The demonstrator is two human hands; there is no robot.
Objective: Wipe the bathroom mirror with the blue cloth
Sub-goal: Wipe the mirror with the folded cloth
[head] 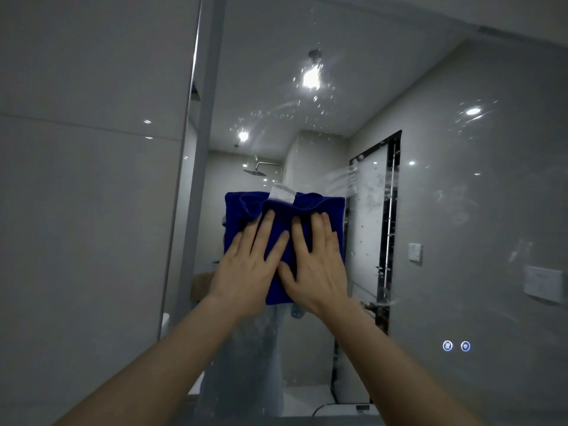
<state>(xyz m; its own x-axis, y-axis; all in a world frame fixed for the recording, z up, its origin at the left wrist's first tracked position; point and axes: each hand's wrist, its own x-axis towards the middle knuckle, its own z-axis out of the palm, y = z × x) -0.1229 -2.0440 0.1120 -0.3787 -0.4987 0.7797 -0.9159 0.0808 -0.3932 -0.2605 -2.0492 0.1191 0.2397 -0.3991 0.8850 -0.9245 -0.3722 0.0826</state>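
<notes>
The bathroom mirror (461, 195) fills most of the view, with water drops and smear arcs near its top and right. A folded blue cloth (239, 210) with a white label at its upper edge lies flat against the glass at the centre. My left hand (246, 265) presses on the cloth's left part with straight, spread fingers. Beside it, my right hand (316, 265) presses flat on the right part, its thumb reaching toward the left hand. Both hands cover the cloth's lower middle.
The mirror's left edge (196, 149) meets a grey tiled wall (92, 210). Two lit touch icons (456, 346) glow at the mirror's lower right. The glass reflects a shower head, ceiling lights and a dark-framed door.
</notes>
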